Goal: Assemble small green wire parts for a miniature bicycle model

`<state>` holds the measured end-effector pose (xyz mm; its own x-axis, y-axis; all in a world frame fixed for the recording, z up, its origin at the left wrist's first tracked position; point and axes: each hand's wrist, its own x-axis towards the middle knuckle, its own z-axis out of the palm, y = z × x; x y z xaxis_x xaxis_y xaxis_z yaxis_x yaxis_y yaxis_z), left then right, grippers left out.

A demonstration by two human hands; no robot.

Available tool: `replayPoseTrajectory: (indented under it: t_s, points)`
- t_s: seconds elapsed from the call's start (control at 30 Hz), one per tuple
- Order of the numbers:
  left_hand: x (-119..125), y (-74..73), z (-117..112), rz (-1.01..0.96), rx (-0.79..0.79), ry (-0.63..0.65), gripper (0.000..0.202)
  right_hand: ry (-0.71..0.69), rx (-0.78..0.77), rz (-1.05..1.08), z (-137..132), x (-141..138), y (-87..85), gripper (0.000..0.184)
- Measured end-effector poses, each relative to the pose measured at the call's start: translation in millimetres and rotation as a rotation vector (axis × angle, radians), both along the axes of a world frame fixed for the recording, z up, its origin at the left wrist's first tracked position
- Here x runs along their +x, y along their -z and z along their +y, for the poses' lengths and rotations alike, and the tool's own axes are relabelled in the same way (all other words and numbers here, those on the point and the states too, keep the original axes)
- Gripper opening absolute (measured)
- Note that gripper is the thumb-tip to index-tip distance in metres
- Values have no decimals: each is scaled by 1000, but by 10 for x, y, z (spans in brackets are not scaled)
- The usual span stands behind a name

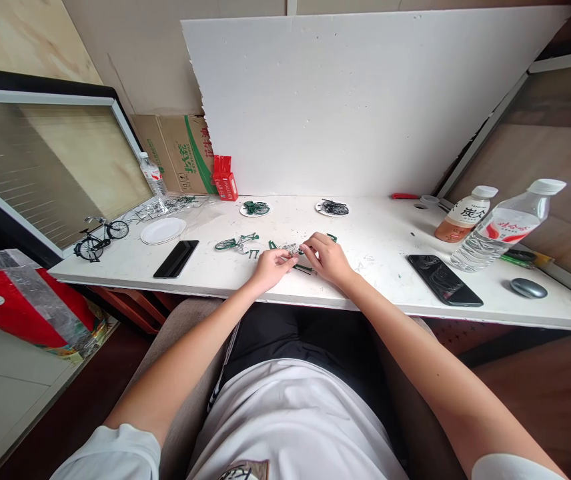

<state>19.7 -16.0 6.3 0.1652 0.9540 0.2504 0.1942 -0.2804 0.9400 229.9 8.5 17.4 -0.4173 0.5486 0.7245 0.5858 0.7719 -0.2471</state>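
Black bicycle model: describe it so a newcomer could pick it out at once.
Follow the white table to its left end. Just left of the white plate stands the black bicycle model. It alone is complete and upright on its wheels; the green bicycle frame lies flat.

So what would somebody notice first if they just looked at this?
Probably the left hand and right hand pinching a tiny metal part together at the middle of the white table. Then the big white board standing behind it, and the little black toy bicycle at the table's far left edge.
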Motion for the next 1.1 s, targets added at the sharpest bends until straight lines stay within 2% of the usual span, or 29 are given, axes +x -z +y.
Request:
replayPoseTrajectory:
  t_s: [0.8,1.1]
  points:
    - [17,-32,-55,63,21,65,23,42,-60,-60,-8,-9,-14,40]
    - [20,8,-31,81,57,77,33,53,-85,-103,15,-16,25,41]
